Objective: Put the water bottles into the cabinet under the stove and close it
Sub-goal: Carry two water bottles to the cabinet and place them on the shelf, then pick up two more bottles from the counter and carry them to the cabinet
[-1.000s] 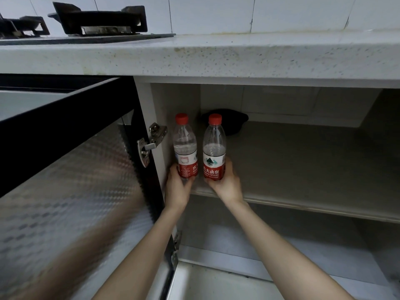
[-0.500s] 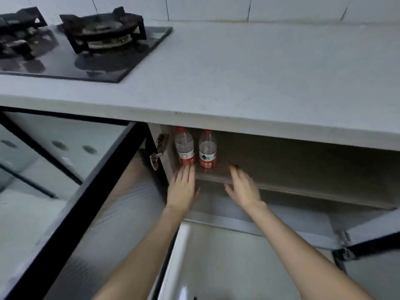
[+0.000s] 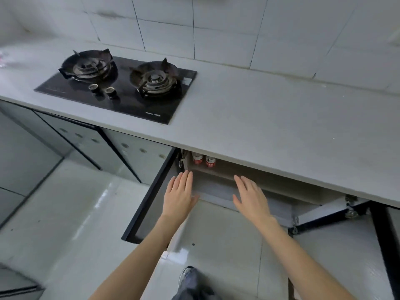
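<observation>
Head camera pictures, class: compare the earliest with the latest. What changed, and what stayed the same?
Both hands let go of the two bottles and drew back: the left hand and right hand now hover open and empty before the shelf. The view rose above the counter. The bottles stayed upright, side by side; both doors stayed open.

Two water bottles (image 3: pixel 204 160) stand on the cabinet shelf (image 3: pixel 218 173) just beyond the left hand (image 3: pixel 179 194). The right hand (image 3: pixel 251 197) hovers beside it, both flat and empty. Both cabinet doors (image 3: pixel 149 202) are open.
</observation>
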